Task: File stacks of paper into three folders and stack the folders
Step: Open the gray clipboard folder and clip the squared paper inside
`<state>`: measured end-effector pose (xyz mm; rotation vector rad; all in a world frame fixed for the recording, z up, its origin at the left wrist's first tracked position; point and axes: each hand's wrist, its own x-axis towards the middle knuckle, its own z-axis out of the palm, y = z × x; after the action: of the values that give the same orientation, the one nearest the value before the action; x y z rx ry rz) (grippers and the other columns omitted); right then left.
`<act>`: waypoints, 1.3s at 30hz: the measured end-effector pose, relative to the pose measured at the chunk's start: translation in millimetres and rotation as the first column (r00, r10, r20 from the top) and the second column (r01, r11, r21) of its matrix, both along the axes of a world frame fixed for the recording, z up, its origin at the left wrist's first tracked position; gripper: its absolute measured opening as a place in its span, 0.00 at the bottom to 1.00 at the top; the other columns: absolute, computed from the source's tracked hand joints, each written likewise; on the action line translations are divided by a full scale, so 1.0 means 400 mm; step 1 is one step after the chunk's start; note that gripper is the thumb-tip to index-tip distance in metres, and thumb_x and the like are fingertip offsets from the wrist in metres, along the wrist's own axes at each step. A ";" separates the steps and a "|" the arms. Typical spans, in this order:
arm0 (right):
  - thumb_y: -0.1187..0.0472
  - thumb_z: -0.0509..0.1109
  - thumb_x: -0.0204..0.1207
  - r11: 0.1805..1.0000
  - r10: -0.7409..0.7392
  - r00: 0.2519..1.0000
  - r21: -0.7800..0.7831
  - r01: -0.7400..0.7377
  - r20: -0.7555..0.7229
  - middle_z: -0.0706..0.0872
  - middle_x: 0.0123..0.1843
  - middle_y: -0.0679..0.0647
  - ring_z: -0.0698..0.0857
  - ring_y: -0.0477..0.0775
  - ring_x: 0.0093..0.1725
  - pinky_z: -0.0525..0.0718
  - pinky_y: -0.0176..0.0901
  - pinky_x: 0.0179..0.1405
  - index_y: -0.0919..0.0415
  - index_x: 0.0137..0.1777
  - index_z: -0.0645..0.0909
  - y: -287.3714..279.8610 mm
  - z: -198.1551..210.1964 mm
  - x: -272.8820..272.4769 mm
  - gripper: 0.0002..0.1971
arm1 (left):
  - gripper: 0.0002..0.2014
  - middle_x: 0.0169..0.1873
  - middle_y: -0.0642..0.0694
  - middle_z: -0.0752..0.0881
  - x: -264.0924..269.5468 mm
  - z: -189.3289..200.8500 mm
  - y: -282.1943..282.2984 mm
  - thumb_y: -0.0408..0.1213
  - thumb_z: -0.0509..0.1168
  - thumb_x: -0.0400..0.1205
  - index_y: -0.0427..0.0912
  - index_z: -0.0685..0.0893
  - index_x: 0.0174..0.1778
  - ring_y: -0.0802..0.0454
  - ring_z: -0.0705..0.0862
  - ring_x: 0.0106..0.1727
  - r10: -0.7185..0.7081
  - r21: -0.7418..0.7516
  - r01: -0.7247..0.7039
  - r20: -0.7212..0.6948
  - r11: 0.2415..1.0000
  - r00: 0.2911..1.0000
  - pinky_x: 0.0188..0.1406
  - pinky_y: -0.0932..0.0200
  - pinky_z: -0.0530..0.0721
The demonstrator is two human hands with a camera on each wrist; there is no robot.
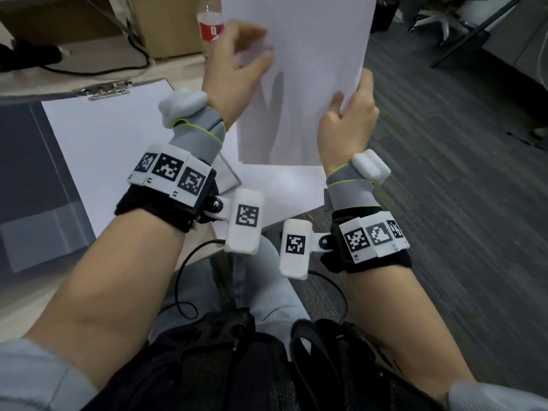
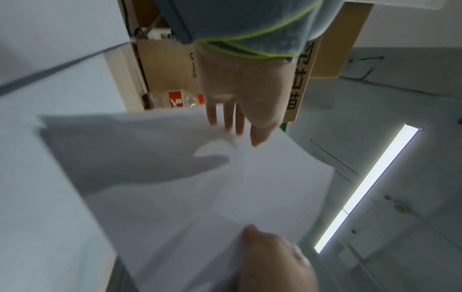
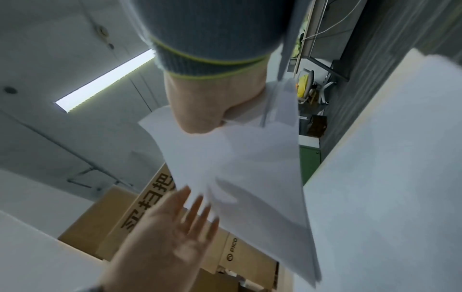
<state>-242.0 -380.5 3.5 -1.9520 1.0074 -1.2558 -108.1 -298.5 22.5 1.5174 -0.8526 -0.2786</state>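
Note:
A stack of white paper (image 1: 296,84) stands upright in the air over the desk's right edge. My right hand (image 1: 347,123) pinches its lower right edge, thumb on the near face. My left hand (image 1: 237,63) is at the stack's left edge with fingers spread and straight, tips touching the sheets. The left wrist view shows the left hand (image 2: 237,102), the paper (image 2: 225,187) and the right hand (image 2: 275,260). In the right wrist view the right hand (image 3: 207,102) clamps the paper (image 3: 237,158). On the desk at left, an open grey folder (image 1: 23,161) with a metal clip (image 1: 102,89) holds white sheets (image 1: 98,143).
More loose white paper (image 1: 281,185) lies at the desk's edge under the raised stack. A bottle with a red label (image 1: 211,25) and a cardboard box (image 1: 166,25) stand behind. A black cable (image 1: 89,69) runs across the back. Grey carpet (image 1: 459,173) lies to the right.

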 end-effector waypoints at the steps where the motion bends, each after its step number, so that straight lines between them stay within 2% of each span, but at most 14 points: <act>1: 0.71 0.58 0.75 0.999 0.003 0.996 -0.038 0.000 0.090 0.88 0.48 0.65 0.83 0.68 0.46 0.67 0.43 0.38 0.71 0.66 0.75 0.009 0.008 0.007 0.19 | 0.22 0.60 0.46 0.81 0.021 -0.001 0.015 0.43 0.68 0.74 0.42 0.75 0.62 0.63 0.80 0.57 0.095 -0.020 -0.095 0.039 0.995 0.995 0.60 0.72 0.76; 4: 0.72 0.60 0.76 0.990 0.094 0.959 -0.124 -0.063 0.267 0.83 0.36 0.48 0.76 0.45 0.33 0.69 0.34 0.33 0.79 0.60 0.76 0.045 0.024 0.039 0.15 | 0.31 0.63 0.49 0.82 0.068 0.010 0.071 0.51 0.67 0.75 0.38 0.70 0.70 0.58 0.82 0.62 0.148 -0.047 -0.151 -0.074 0.987 0.986 0.67 0.62 0.79; 6: 0.74 0.61 0.76 0.979 0.193 0.932 -0.117 -0.164 0.307 0.77 0.36 0.35 0.77 0.33 0.33 0.71 0.21 0.34 0.79 0.60 0.76 0.067 0.024 0.065 0.14 | 0.31 0.62 0.50 0.84 0.094 0.020 0.116 0.56 0.64 0.74 0.41 0.73 0.68 0.56 0.83 0.63 0.225 -0.049 -0.229 -0.088 0.972 0.970 0.69 0.53 0.79; 8: 0.75 0.62 0.75 0.961 0.272 0.897 -0.045 -0.274 0.347 0.78 0.39 0.35 0.79 0.24 0.37 0.74 0.19 0.40 0.77 0.61 0.76 0.085 0.026 0.088 0.15 | 0.23 0.60 0.45 0.84 0.109 0.035 0.165 0.53 0.63 0.76 0.42 0.77 0.62 0.50 0.83 0.60 0.308 -0.075 -0.311 -0.052 0.947 0.950 0.67 0.52 0.79; 11: 0.71 0.67 0.70 0.871 0.411 0.823 0.096 -0.481 0.392 0.83 0.37 0.43 0.83 0.37 0.37 0.82 0.35 0.42 0.70 0.52 0.82 0.134 0.039 0.133 0.11 | 0.18 0.56 0.26 0.80 0.141 0.054 0.264 0.44 0.59 0.82 0.30 0.78 0.56 0.39 0.81 0.58 0.425 -0.124 -0.419 0.035 0.900 0.904 0.51 0.59 0.76; 14: 0.71 0.73 0.65 0.727 0.514 0.726 0.218 -0.652 0.458 0.84 0.27 0.43 0.82 0.45 0.31 0.82 0.39 0.35 0.60 0.33 0.82 0.198 0.050 0.183 0.06 | 0.09 0.34 0.50 0.72 0.170 0.067 0.382 0.45 0.56 0.81 0.47 0.71 0.37 0.61 0.71 0.35 0.513 -0.116 -0.503 0.095 0.857 0.853 0.38 0.69 0.68; 17: 0.70 0.76 0.60 0.624 0.505 0.680 0.320 -0.713 0.531 0.87 0.28 0.45 0.84 0.50 0.32 0.85 0.43 0.38 0.56 0.32 0.84 0.255 0.040 0.225 0.08 | 0.12 0.31 0.56 0.68 0.174 0.061 0.467 0.47 0.55 0.82 0.49 0.70 0.34 0.68 0.69 0.32 0.529 -0.054 -0.526 0.069 0.849 0.846 0.35 0.71 0.67; 19: 0.70 0.76 0.57 0.555 0.515 0.671 0.389 -0.735 0.533 0.88 0.29 0.46 0.85 0.49 0.32 0.86 0.43 0.39 0.57 0.34 0.84 0.295 0.007 0.248 0.08 | 0.14 0.36 0.48 0.80 0.179 0.037 0.512 0.44 0.56 0.85 0.36 0.78 0.44 0.69 0.81 0.38 0.496 -0.001 -0.496 0.019 0.868 0.868 0.40 0.69 0.76; 21: 0.68 0.76 0.56 0.513 0.543 0.684 0.452 -0.730 0.488 0.87 0.27 0.44 0.85 0.45 0.29 0.85 0.38 0.35 0.58 0.35 0.84 0.331 -0.029 0.256 0.08 | 0.12 0.52 0.44 0.85 0.183 0.008 0.546 0.46 0.60 0.81 0.41 0.78 0.51 0.56 0.84 0.55 0.449 0.026 -0.448 -0.078 0.894 0.890 0.59 0.60 0.80; 23: 0.67 0.76 0.56 0.498 0.565 0.690 0.481 -0.722 0.452 0.87 0.25 0.43 0.84 0.43 0.27 0.84 0.37 0.33 0.59 0.35 0.85 0.362 -0.055 0.264 0.07 | 0.09 0.52 0.51 0.85 0.187 -0.015 0.573 0.44 0.62 0.78 0.47 0.76 0.51 0.57 0.84 0.55 0.419 0.013 -0.424 -0.180 0.906 0.890 0.62 0.59 0.81; 27: 0.68 0.78 0.59 0.512 0.548 0.691 0.465 -0.723 0.471 0.88 0.27 0.44 0.85 0.45 0.30 0.86 0.41 0.39 0.58 0.35 0.85 0.387 -0.048 0.289 0.07 | 0.04 0.49 0.54 0.84 0.192 -0.020 0.597 0.34 0.63 0.83 0.47 0.75 0.51 0.67 0.86 0.46 0.410 -0.070 -0.438 -0.248 0.896 0.878 0.51 0.68 0.82; 32: 0.68 0.79 0.63 0.501 0.573 0.694 0.484 -0.718 0.436 0.89 0.33 0.46 0.86 0.48 0.35 0.87 0.46 0.45 0.56 0.36 0.84 0.398 -0.066 0.300 0.08 | 0.12 0.47 0.53 0.85 0.188 -0.022 0.617 0.43 0.67 0.71 0.48 0.75 0.47 0.68 0.85 0.42 0.480 -0.095 -0.522 -0.281 0.848 0.831 0.47 0.71 0.81; 35: 0.63 0.78 0.61 0.506 0.580 0.699 0.486 -0.712 0.419 0.88 0.35 0.48 0.86 0.49 0.36 0.87 0.45 0.45 0.55 0.37 0.84 0.413 -0.077 0.298 0.07 | 0.20 0.52 0.48 0.85 0.172 -0.055 0.612 0.39 0.69 0.69 0.42 0.77 0.57 0.71 0.85 0.42 0.484 -0.043 -0.511 -0.263 0.859 0.835 0.49 0.71 0.82; 39: 0.72 0.76 0.69 0.502 0.604 0.679 0.463 -0.731 0.417 0.87 0.31 0.43 0.85 0.39 0.29 0.86 0.36 0.37 0.58 0.38 0.81 0.430 -0.043 0.331 0.10 | 0.21 0.55 0.45 0.85 0.181 -0.040 0.646 0.36 0.70 0.72 0.40 0.76 0.60 0.56 0.85 0.53 0.549 -0.018 -0.568 -0.236 0.822 0.802 0.59 0.62 0.83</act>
<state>-109.5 -208.5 -13.8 -1.4150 0.3547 -0.5448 -35.9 -39.9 6.6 1.5499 -0.2066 0.0327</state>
